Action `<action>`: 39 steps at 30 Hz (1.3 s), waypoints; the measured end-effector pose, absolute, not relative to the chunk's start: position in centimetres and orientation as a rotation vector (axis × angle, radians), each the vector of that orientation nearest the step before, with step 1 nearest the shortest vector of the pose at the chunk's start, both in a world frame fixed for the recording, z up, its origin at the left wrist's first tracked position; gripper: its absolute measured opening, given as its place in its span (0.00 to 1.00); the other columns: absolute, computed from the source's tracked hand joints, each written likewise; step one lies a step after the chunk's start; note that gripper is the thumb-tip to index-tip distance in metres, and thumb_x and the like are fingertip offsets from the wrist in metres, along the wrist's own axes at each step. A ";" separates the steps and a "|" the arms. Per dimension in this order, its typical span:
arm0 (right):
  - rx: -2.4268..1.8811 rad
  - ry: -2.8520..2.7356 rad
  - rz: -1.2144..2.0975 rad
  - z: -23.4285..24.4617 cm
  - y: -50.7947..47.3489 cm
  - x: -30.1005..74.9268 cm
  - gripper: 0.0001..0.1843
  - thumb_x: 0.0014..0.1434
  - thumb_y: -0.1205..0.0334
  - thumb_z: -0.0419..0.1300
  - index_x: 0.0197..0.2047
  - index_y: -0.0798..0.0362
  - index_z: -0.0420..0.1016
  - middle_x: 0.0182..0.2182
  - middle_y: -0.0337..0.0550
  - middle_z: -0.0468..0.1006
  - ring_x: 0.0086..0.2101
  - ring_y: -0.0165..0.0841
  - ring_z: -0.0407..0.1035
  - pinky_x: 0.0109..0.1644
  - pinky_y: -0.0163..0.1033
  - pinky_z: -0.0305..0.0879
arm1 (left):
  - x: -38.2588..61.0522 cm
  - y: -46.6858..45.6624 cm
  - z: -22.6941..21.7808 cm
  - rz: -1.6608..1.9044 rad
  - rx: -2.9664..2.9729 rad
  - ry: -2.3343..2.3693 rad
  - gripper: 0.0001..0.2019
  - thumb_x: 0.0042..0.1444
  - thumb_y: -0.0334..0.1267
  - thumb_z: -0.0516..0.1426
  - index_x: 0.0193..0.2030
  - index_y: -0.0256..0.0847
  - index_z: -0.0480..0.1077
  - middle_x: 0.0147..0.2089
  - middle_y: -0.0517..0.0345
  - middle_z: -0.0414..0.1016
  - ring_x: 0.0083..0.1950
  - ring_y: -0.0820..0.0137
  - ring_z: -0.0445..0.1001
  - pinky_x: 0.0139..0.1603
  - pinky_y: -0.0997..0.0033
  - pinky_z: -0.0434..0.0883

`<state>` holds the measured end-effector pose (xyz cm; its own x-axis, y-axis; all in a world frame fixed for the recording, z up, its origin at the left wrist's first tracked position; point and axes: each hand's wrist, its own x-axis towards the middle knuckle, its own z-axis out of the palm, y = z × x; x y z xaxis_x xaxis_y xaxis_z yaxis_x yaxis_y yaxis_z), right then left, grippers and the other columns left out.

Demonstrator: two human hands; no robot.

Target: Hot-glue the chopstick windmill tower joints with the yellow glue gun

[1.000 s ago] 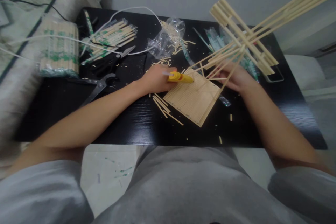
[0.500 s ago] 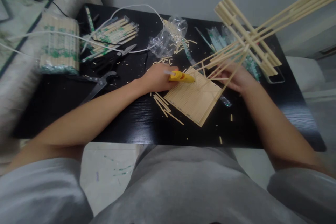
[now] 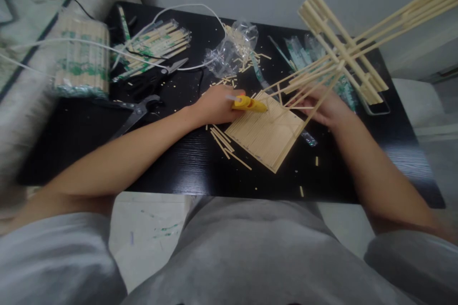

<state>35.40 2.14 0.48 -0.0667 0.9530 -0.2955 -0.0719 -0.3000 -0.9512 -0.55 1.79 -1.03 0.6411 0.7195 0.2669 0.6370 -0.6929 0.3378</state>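
Note:
My left hand point(image 3: 219, 106) is closed around a yellow hot glue gun point(image 3: 250, 104), its nozzle pointing right over the square base point(image 3: 272, 140) made of thin wooden sticks. A white glue stick pokes out of the gun's back end. On the right, the fingers of my right hand point(image 3: 324, 104) grip the stick frame that rises from the base, partly hidden behind its sticks. This windmill-like model point(image 3: 339, 64) leans up to the right, with a cross of thicker chopsticks and long sticks running out of view.
On the black table point(image 3: 186, 171) lie pliers point(image 3: 138, 112), black-handled scissors point(image 3: 164, 71), wrapped chopsticks point(image 3: 157, 47) and a clear plastic bag point(image 3: 229, 55). A packed chopstick bundle point(image 3: 82, 57) stands at the left. Loose sticks point(image 3: 225, 143) lie beside the base, and a white cable point(image 3: 143, 57) crosses behind.
Both hands keep their holds, and the glue gun stays over the base almost unmoved. The upper part of the model has shifted slightly to the right in view.

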 end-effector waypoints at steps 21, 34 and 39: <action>-1.366 -0.981 1.509 0.9 1.8 35.1 0.12 0.81 0.71 0.68 0.42 0.50 0.84 0.28 0.39 0.79 0.33 0.36 0.81 0.49 0.41 0.91 | -0.5 1.8 -1.4 0.614 2.623 1.115 0.07 0.65 0.44 0.66 0.46 0.47 0.83 0.37 0.54 0.85 0.44 0.55 0.87 0.47 0.60 0.75; -1.357 -0.988 1.514 1.0 1.9 35.0 0.13 0.79 0.69 0.72 0.39 0.48 0.81 0.27 0.38 0.77 0.32 0.35 0.82 0.47 0.40 0.92 | -0.5 2.0 -1.4 0.613 2.630 1.116 0.08 0.65 0.44 0.66 0.48 0.48 0.84 0.39 0.53 0.86 0.44 0.56 0.87 0.46 0.60 0.75; -1.371 -0.957 1.502 1.2 1.8 34.7 0.17 0.83 0.71 0.66 0.39 0.50 0.84 0.28 0.40 0.77 0.31 0.35 0.82 0.46 0.40 0.90 | -0.5 2.0 -1.4 0.624 2.624 1.094 0.08 0.66 0.45 0.66 0.47 0.48 0.84 0.38 0.54 0.85 0.44 0.56 0.87 0.47 0.59 0.76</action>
